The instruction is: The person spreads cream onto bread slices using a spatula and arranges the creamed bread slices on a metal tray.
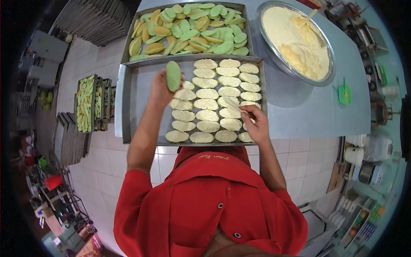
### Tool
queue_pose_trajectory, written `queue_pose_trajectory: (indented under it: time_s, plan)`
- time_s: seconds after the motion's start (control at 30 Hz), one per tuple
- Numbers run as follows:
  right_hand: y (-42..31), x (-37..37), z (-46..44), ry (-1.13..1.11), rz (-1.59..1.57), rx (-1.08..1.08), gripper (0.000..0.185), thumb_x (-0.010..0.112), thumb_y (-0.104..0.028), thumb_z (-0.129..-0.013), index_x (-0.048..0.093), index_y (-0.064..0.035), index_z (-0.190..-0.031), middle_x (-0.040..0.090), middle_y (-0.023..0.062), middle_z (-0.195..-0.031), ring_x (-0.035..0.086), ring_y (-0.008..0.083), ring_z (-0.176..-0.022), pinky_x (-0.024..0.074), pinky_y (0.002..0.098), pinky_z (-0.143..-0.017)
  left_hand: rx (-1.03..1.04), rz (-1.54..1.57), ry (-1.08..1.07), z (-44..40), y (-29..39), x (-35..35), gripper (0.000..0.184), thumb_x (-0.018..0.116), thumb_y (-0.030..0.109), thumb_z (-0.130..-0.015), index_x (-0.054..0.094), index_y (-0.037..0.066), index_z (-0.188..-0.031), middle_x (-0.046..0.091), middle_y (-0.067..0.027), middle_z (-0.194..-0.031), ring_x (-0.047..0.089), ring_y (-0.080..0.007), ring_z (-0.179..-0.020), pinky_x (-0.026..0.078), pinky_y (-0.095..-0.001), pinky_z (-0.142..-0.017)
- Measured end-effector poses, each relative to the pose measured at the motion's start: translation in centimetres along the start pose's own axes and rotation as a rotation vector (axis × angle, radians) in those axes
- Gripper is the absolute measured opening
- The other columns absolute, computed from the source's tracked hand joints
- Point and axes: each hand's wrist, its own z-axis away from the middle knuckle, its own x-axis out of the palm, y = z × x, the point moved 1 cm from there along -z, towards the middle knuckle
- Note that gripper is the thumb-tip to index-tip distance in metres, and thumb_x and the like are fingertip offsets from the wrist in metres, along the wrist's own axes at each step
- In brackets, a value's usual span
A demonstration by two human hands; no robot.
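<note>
My left hand [160, 89] is wrapped round a green oval piece of cake [173, 76], raised over the left part of the front metal tray [145, 79]. My right hand [256, 125] pinches a pale, flat spatula [231, 104] above the tray's right side. Below the hands, oval cake pieces coated with pale cream [206, 104] lie in rows, and the spatula hides part of some. Against the back of this tray stands a second metal tray [251, 43], heaped with green and yellow-brown oval cake pieces [188, 32].
A large metal bowl [274, 60] of pale yellow cream stands at the back right, with a utensil handle sticking out. On the table's right lies a small green container [344, 94]. More filled trays [85, 104] are stacked off the table at left.
</note>
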Motion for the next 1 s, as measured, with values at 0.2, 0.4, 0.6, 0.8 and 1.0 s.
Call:
queue_pose_trajectory:
  time_s: [0.2, 0.4, 0.6, 0.8, 1.0]
  plan:
    - [-1.6, 5.5, -2.4, -0.130, -0.093, -0.149, 0.017, 0.061, -0.002, -0.089, 0.066, -0.0014, -0.105, 0.065, 0.0099, -0.097, 0.063, 0.0170, -0.086, 0.0498, 0.0274, -0.074, -0.053, 0.057, 0.163, 6.4, -7.2, 5.7, 0.051, 0.043, 0.037, -0.100, 0.040, 0.008, -0.141, 0.055, -0.0097, -0.127, 0.055, -0.0202, -0.112, 0.051, -0.0359, -0.086]
    - [-4.0, 7.3, -2.6, -0.187, 0.006, -0.358, 0.020, 0.060, 0.004, -0.086, 0.066, -0.0016, -0.105, 0.064, 0.0110, -0.100, 0.063, 0.0208, -0.090, 0.0501, 0.0287, -0.079, 0.050, 0.102, 0.174, 9.9, -9.1, 6.7, 0.045, 0.049, 0.031, -0.101, 0.041, 0.010, -0.139, 0.054, -0.0085, -0.130, 0.058, -0.0224, -0.113, 0.055, -0.0376, -0.090]
    - [-1.9, 6.2, -2.2, -0.170, 0.241, -0.512, 0.028, 0.058, 0.006, -0.081, 0.068, -0.0075, -0.104, 0.062, 0.0114, -0.089, 0.059, 0.0286, -0.082, 0.0476, 0.0359, -0.071, 0.068, 0.167, 0.181, 10.7, -9.7, 5.8, 0.044, 0.050, 0.026, -0.100, 0.039, 0.007, -0.139, 0.053, -0.0113, -0.130, 0.060, -0.0235, -0.113, 0.057, -0.0369, -0.089]
    - [-1.6, 4.1, -3.2, -0.148, 0.390, -0.459, 0.023, 0.059, 0.002, -0.083, 0.067, -0.0076, -0.102, 0.062, 0.0115, -0.089, 0.058, 0.0304, -0.083, 0.0463, 0.0381, -0.071, -0.003, 0.150, 0.180, 10.8, -9.1, 6.0, 0.045, 0.049, 0.026, -0.101, 0.037, 0.008, -0.141, 0.052, -0.0120, -0.132, 0.060, -0.0248, -0.114, 0.059, -0.0386, -0.086]
    - [-4.9, 4.6, -2.7, -0.225, 0.337, -0.475, 0.022, 0.059, 0.001, -0.082, 0.066, -0.0067, -0.102, 0.060, 0.0112, -0.085, 0.057, 0.0309, -0.081, 0.0459, 0.0384, -0.071, -0.038, 0.145, 0.122, 9.7, -9.2, 5.5, 0.046, 0.049, 0.026, -0.101, 0.035, 0.010, -0.143, 0.052, -0.0122, -0.133, 0.059, -0.0259, -0.115, 0.059, -0.0404, -0.087]
